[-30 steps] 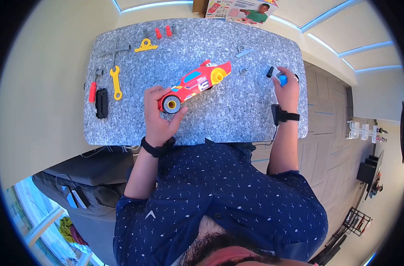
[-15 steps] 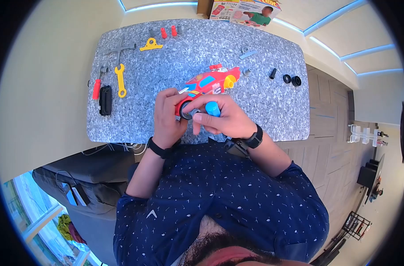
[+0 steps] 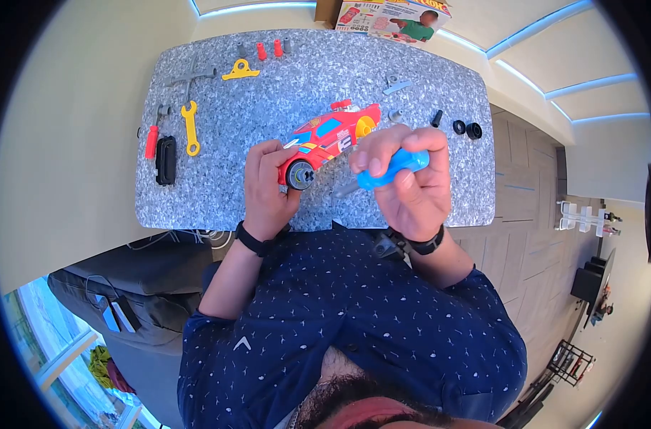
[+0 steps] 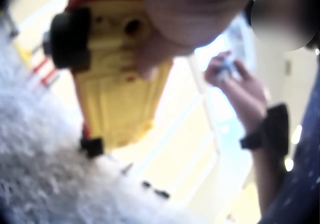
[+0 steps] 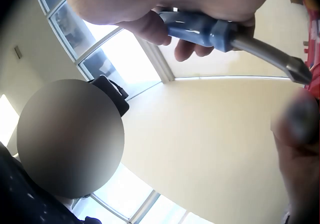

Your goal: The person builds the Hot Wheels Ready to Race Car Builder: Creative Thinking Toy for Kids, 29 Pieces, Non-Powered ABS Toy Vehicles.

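My left hand (image 3: 266, 187) grips a red toy car (image 3: 325, 132) by its front end, above the near part of the table. The car's yellow underside (image 4: 117, 99) faces the left wrist view. On the front wheel (image 3: 297, 174), a dark cross-shaped screw head (image 3: 309, 175) sits in the hub. My right hand (image 3: 418, 193) holds a screwdriver (image 3: 393, 170) by its blue handle, fingers curled round it. The grey shaft (image 3: 347, 189) points left toward the wheel, its tip apart from it in the head view. At the back end, a yellow hub (image 3: 366, 127) shows without a wheel.
To the right lie a black screw (image 3: 437, 118) and black wheel parts (image 3: 473, 130). Grey pieces (image 3: 397, 87) are beyond the car. On the left are a yellow wrench (image 3: 190, 129), a red-handled tool (image 3: 151, 142) and a black case (image 3: 166, 161). A box (image 3: 393, 18) stands behind.
My right hand came from the table's right side to the front wheel, then drew back right with the screwdriver raised. The hub, yellow-centred before, now shows the dark screw head. My left hand keeps the car.
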The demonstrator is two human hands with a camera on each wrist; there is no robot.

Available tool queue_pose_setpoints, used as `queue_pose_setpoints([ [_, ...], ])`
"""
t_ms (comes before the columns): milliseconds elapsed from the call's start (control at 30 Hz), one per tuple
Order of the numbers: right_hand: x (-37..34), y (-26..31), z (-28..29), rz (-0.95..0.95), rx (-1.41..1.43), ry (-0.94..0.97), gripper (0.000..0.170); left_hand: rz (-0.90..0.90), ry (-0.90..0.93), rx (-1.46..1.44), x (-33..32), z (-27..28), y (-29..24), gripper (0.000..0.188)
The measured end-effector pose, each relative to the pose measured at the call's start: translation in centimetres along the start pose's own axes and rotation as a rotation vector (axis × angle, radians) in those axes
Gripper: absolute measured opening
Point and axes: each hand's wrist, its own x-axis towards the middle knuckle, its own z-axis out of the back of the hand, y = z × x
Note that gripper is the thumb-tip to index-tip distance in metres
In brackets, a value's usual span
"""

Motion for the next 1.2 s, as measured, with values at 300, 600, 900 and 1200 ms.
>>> queue_pose_setpoints([
  [300, 1.1, -3.2, -0.1, 0.158, -0.324, 0.155, 0.018, 0.064, -0.009, -0.009, 0.0, 0.3, -0.5, 0.059],
  [600, 1.7, -0.4, -0.5, 0.189, -0.344, 0.105, 0.013, 0.075, -0.003, -0.005, 0.1, 0.5, -0.3, 0.06],
  [900, 2.5, 1.5, 0.7, 0.088, -0.804, 0.286, 0.027, 0.093, -0.017, 0.002, 0.2, 0.7, -0.5, 0.058],
  [1200, 3.9, 4.7, 0.2, 0.038, -0.925, 0.512, 0.028, 0.061, 0.011, 0.026, 0.3, 0.8, -1.0, 0.059],
])
